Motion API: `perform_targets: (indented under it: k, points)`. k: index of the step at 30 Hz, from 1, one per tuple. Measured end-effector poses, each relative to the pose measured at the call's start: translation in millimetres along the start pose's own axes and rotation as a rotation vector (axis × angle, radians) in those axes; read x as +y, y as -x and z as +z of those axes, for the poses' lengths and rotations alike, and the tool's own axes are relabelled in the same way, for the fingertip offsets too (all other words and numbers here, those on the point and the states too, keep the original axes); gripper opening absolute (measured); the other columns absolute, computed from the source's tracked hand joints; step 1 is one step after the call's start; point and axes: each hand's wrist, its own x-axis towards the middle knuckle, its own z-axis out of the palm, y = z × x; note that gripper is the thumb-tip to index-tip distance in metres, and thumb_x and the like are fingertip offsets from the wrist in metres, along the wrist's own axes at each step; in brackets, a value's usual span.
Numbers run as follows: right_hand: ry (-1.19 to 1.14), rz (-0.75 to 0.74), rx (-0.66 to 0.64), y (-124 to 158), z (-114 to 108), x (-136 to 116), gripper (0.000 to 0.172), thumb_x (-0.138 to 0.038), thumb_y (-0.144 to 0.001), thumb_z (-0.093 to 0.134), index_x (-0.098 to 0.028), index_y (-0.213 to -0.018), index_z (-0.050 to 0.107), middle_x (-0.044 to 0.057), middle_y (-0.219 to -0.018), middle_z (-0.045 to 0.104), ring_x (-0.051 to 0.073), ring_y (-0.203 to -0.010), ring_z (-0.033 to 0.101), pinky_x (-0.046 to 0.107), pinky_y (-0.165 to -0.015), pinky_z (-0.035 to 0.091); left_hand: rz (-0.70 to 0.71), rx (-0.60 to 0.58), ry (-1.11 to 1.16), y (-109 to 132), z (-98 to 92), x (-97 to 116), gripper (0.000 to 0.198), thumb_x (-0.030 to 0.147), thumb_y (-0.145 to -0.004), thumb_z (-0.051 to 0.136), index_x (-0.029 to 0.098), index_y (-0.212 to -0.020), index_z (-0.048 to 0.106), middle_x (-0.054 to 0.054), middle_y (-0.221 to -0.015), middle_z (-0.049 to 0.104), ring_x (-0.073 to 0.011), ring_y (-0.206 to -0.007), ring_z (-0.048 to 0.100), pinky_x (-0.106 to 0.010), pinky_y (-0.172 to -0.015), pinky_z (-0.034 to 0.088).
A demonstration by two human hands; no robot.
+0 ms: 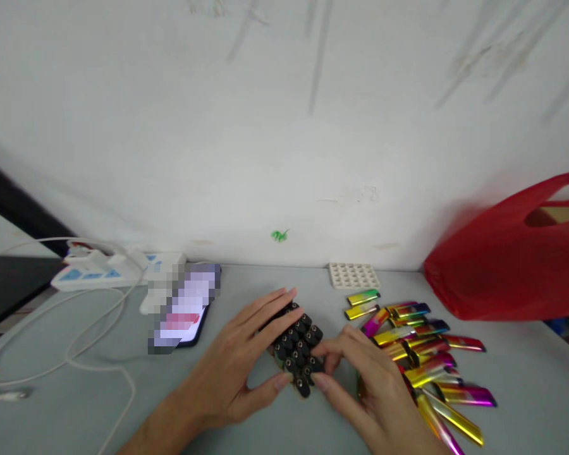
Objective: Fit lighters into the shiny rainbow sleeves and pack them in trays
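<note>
A tight cluster of black-topped pieces (294,349), each with a small round metal-ringed hole, stands upright in the middle of the table. My left hand (239,354) is closed around its left side, with fingers over the far edge and the thumb at the near edge. At the cluster's right edge my right hand (370,379) is bent, its thumb and index finger pinching one of the black-topped pieces; the fingers partly hide it. Just right of that hand lies a loose pile of shiny, flat, lighter-like pieces (431,370) in gold, red, purple and green, with dark ends.
A white grid tray (354,276) lies by the wall. A red bag (512,265) stands at the back right. On the left are a phone (184,309) with a blurred screen, a white power strip (118,268) and a looping white cable (71,360).
</note>
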Motion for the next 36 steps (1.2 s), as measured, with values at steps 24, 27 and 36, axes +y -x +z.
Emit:
perform_targets:
  k: [24,27,36]
  points:
    - [0.874,0.264,0.264,3.6,11.0,44.6,0.026,-0.026,-0.102,0.055,-0.019,-0.127,0.060,0.020,-0.123,0.073,0.043,-0.124,0.061,0.063,-0.103,0.036,-0.012,-0.023,-0.004,0.2,-0.3,0.2,0.070,0.042,-0.104,0.057,0.027,-0.169,0.033,-0.009,-0.179,0.029,-0.0364,-0.163,0.030,-0.059,-0.132,0.035]
    - [0.868,0.250,0.254,1.5,13.3,44.4,0.025,-0.018,-0.102,0.054,-0.021,-0.124,0.064,0.017,-0.122,0.075,0.042,-0.121,0.061,0.063,-0.103,0.035,-0.015,-0.024,0.000,0.2,-0.4,0.5,0.069,0.041,-0.105,0.055,0.027,-0.169,0.033,-0.009,-0.179,0.029,-0.0358,-0.164,0.029,-0.059,-0.132,0.034]
    - [0.930,0.103,0.109,4.2,21.1,54.8,0.042,-0.005,-0.099,0.060,-0.031,-0.130,0.071,0.012,-0.127,0.073,0.039,-0.114,0.058,0.056,-0.094,0.040,-0.015,-0.023,0.009,0.5,0.0,0.0,0.068,0.038,-0.106,0.055,0.026,-0.169,0.034,-0.008,-0.180,0.027,-0.0345,-0.165,0.027,-0.057,-0.134,0.031]
